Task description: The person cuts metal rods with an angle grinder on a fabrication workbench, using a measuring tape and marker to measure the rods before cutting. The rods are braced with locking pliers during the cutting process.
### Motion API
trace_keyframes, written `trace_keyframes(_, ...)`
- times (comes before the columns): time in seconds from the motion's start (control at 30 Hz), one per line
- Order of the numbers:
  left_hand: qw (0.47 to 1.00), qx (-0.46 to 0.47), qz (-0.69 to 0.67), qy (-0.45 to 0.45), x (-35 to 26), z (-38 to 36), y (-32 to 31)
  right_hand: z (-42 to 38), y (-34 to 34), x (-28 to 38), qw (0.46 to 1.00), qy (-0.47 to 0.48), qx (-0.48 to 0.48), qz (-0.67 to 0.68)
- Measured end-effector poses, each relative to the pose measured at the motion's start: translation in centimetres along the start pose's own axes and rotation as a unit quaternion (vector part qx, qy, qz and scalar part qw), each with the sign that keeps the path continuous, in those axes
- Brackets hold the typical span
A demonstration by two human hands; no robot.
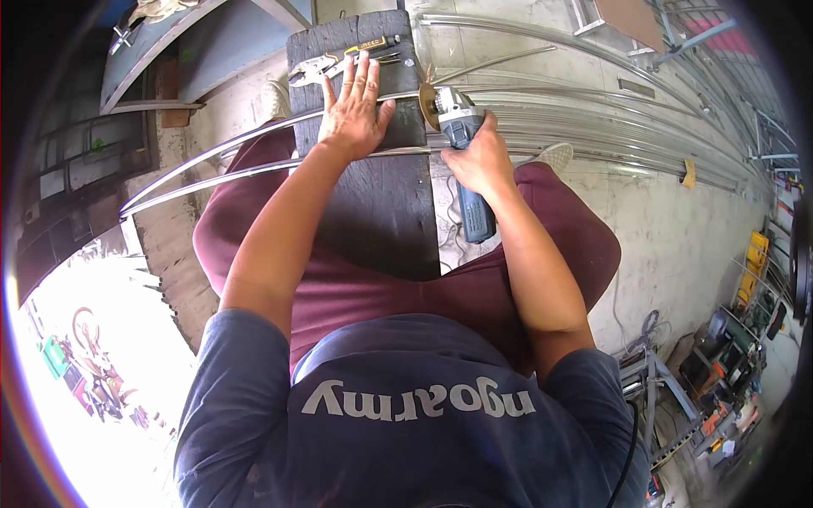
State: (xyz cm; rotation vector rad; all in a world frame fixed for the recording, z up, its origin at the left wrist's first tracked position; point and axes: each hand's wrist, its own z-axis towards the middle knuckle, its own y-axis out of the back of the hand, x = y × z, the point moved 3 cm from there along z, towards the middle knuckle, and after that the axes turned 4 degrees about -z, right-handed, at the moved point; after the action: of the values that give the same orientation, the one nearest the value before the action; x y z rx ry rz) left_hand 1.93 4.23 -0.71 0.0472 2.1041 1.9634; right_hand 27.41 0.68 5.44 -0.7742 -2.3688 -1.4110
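Observation:
My right hand (pixel 484 161) is wrapped round the body of a blue-grey angle grinder (pixel 472 207), its brown disc (pixel 429 107) just off the right edge of a dark wooden board (pixel 373 199). With fingers spread, my left hand (pixel 353 118) lies flat over the board, palm down on the thin metal rods (pixel 229 145) that cross it. Just beyond my left fingertips are locking pliers (pixel 312 71) and a yellow-and-black tool (pixel 370 45) on the board.
Long metal bars (pixel 593 127) lie on the floor to the right. A blue-grey metal frame (pixel 182 51) stands at the upper left. Tools and clutter, with a yellow level (pixel 754 267), are at the lower right.

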Motion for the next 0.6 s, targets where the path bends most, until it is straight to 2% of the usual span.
trace_keyframes(0.17,0.997,-0.074,-0.014,-0.006,1.3,2.8,0.2,0.2,-0.4,0.0,1.0,-0.008,-0.029,-0.005)
trace_keyframes(0.27,0.997,-0.077,0.029,0.001,3.5,2.3,1.8,0.9,0.7,-0.6,0.999,-0.022,-0.016,-0.033)
trace_keyframes(0.37,0.994,-0.107,0.007,0.0,10.2,-0.8,6.2,1.3,1.6,-1.6,0.998,-0.041,-0.005,-0.04)
trace_keyframes(0.47,0.987,0.07,0.081,0.12,19.2,-5.8,8.3,1.7,2.3,-3.1,0.999,-0.022,-0.03,0.024)
trace_keyframes(0.5,0.966,0.139,0.147,0.16,22.8,-7.6,7.1,1.6,2.5,-3.3,0.997,-0.02,-0.054,0.042)
trace_keyframes(0.53,0.929,0.269,0.113,0.229,24.7,-8.1,7.7,1.6,2.5,-3.8,0.996,-0.026,-0.057,0.065)
trace_keyframes(0.6,0.937,0.274,0.095,0.195,26.5,-9.5,8.5,2.0,2.6,-4.4,0.991,-0.03,-0.067,0.113)
